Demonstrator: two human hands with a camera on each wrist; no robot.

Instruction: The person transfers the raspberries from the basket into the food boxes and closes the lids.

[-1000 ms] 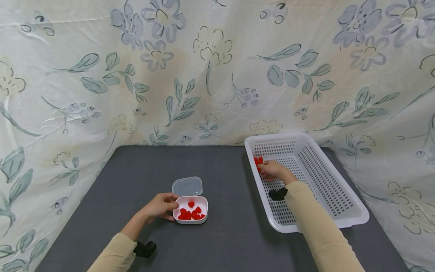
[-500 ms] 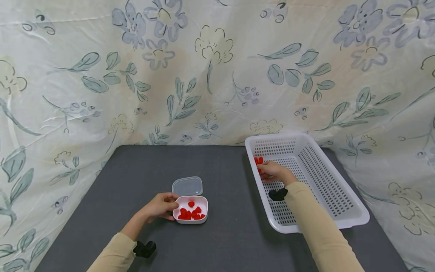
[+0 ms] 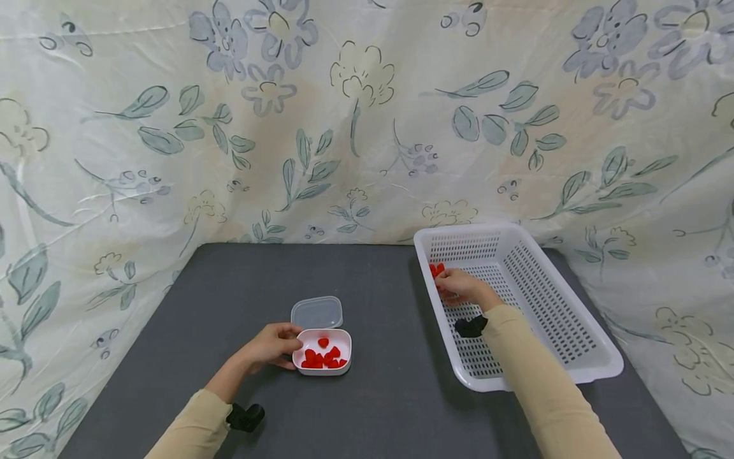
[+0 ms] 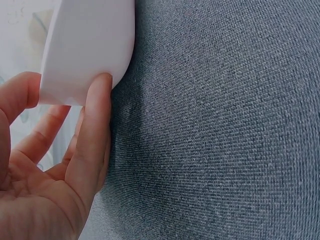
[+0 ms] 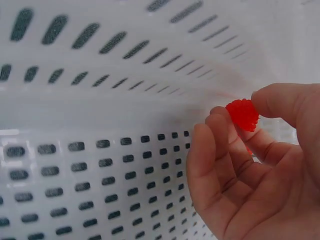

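Note:
My right hand (image 3: 453,285) is inside the white perforated basket (image 3: 573,319) near its far left wall. It pinches a small red berry-like piece (image 5: 243,114) between thumb and fingers, and more red pieces (image 3: 436,269) lie just beyond it. My left hand (image 3: 274,345) holds the left side of a small white container (image 3: 343,339) with several red pieces (image 3: 321,359) in it. In the left wrist view the thumb (image 4: 95,125) presses against the container's wall (image 4: 85,47).
A clear lid (image 3: 316,312) lies on the dark grey table (image 3: 367,408) just behind the container. A floral cloth (image 3: 344,115) hangs behind and at both sides. The basket stands at the table's right side.
Hardly anything has moved. My right hand has shifted very slightly within the basket; the left hand stays on the container.

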